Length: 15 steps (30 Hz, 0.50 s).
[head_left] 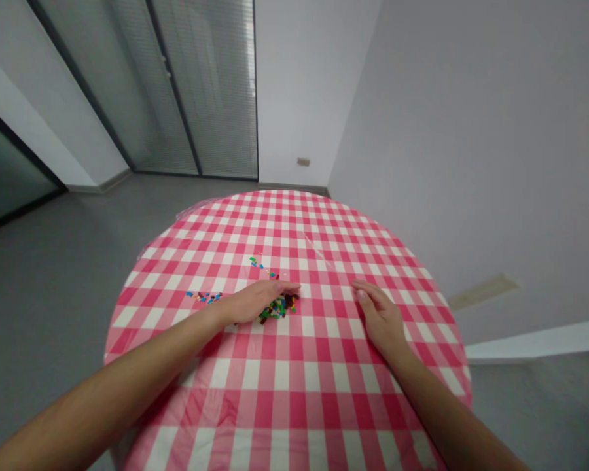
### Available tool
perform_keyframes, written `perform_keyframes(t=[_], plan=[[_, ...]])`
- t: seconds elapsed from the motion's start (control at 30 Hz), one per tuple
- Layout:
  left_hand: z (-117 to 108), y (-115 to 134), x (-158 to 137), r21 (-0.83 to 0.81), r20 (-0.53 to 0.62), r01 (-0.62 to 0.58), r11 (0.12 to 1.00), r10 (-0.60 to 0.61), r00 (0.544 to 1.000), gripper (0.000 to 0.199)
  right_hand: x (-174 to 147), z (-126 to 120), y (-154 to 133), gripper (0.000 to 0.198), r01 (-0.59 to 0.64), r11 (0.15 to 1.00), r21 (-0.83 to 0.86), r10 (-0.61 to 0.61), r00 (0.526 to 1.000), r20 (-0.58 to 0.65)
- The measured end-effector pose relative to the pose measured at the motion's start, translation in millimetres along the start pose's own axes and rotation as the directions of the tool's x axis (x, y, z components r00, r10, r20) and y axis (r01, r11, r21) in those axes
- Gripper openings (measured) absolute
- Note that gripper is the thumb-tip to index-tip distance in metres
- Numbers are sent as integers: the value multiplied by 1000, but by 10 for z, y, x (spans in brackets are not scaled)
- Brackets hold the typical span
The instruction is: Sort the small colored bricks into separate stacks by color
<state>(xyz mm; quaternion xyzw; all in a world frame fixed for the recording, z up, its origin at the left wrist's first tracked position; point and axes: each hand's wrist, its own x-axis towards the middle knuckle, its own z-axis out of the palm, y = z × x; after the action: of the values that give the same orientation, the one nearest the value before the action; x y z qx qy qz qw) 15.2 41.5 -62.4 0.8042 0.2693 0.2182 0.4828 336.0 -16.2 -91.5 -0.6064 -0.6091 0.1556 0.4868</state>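
A heap of small coloured pieces, looking like toy building bricks in green, brown, yellow and blue, lies near the middle of the checked tabletop. Over its far left side reaches my left hand, fingers stretched out to the right and cupped around the pieces; part of the heap is hidden under the palm. To the right, apart from the heap, my right hand rests on its edge at the cloth. Its fingers are loosely bent with the thumb beside them, and I see nothing held in it.
The round table wears a red-and-white checked cloth under clear plastic. Stray pieces lie left of my left hand, and a few more pieces beyond it. A grey wall stands close on the right; glass partitions rise behind.
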Motion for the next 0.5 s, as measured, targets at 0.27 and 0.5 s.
perform_keyframes(t=[0.27, 0.5], plan=[[100, 244, -64, 198, -58, 52, 979, -42, 997, 74, -8, -9, 7, 47, -34, 999, 12, 34, 999, 4], [-396, -226, -829, 560, -499, 402, 725, -92, 861, 81, 1, -8, -27, 47, -51, 999, 14, 51, 999, 17]])
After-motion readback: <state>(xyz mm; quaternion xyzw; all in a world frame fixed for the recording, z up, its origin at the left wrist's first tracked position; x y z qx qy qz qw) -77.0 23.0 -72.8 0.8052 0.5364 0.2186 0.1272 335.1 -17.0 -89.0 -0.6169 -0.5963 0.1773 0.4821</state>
